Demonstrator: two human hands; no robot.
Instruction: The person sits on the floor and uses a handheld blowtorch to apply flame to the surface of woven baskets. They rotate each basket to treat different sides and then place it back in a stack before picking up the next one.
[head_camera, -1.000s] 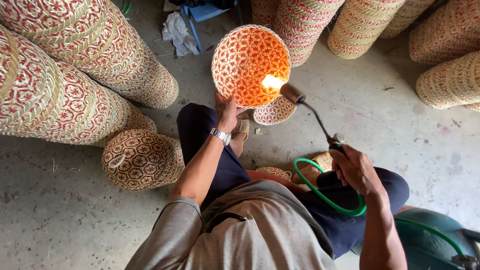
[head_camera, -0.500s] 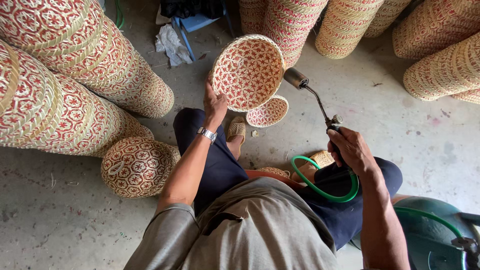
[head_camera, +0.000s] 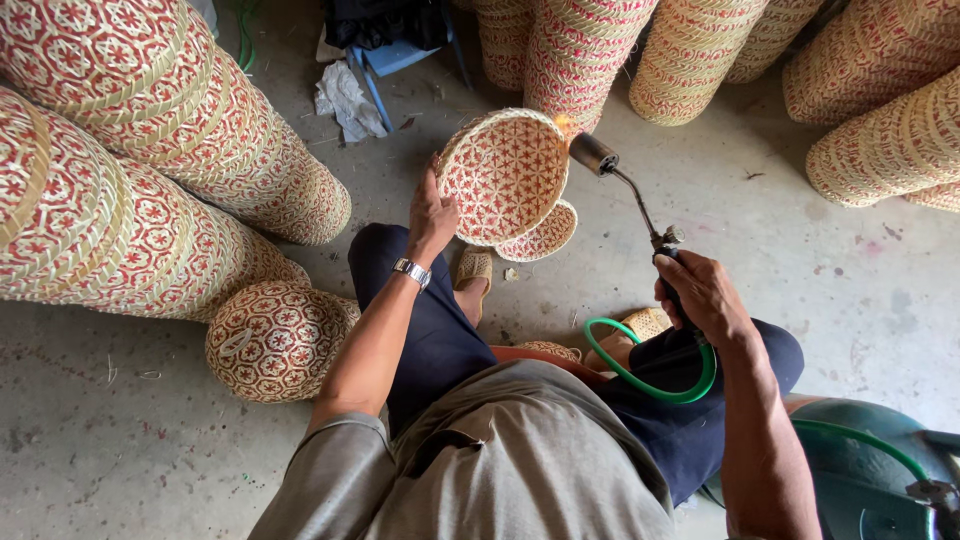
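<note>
At twelve o'clock, above my knees | left hand (head_camera: 432, 215) grips woven basket (head_camera: 503, 175) by its rim | right hand (head_camera: 703, 297) clasps gas torch (head_camera: 625, 190), nozzle at basket's two o'clock edge | risk: lingering flame likely scorches weave.

Bare grey concrete floor (head_camera: 120, 470), stained in places. Resting on it: stacked columns of red-and-cream woven baskets lying on their sides at left (head_camera: 110, 190) and upper right (head_camera: 880, 140); one upturned basket (head_camera: 275, 340) beside the seated person; crumpled white paper (head_camera: 345, 100) near a blue stool (partly visible) (head_camera: 395, 60).
</note>
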